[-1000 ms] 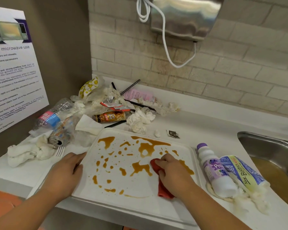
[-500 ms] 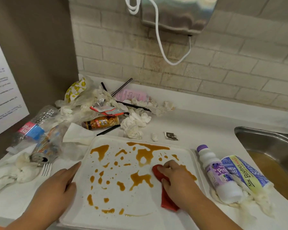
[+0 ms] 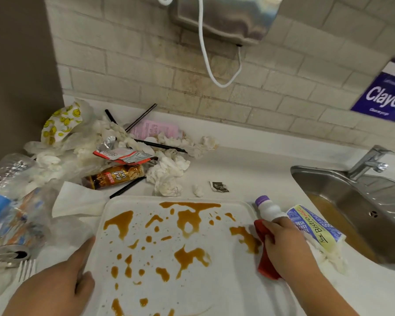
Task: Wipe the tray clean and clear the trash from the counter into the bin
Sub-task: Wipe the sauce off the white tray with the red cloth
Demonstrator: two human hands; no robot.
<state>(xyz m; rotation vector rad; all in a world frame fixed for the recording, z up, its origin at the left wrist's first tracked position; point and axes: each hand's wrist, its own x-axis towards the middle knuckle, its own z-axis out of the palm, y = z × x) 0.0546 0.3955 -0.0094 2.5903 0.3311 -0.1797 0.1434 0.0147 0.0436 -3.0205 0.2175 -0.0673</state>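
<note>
White rectangular plastic tray (image 3: 226, 293) lies on the white tabletop (image 3: 249, 169), spattered with brown liquid. Right hand (image 3: 283, 245): fingers curled around a red cloth (image 3: 266, 267), pressed at the tray's 3 o'clock edge beside a brown smear. Left hand (image 3: 55, 283): fingers straight, resting at the tray's 8 o'clock edge, holding nothing. Heap of crumpled tissues and wrappers (image 3: 123, 151) sits at 11 o'clock; 1 white purple-capped bottle (image 3: 268, 208) lies at 2 o'clock, just beside the right hand

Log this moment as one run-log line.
phase: wiping tray | right hand: grips red cloth at tray's right edge | left hand: rests at tray's left edge | brown spill: mostly unwiped | trash pile: on counter
</note>
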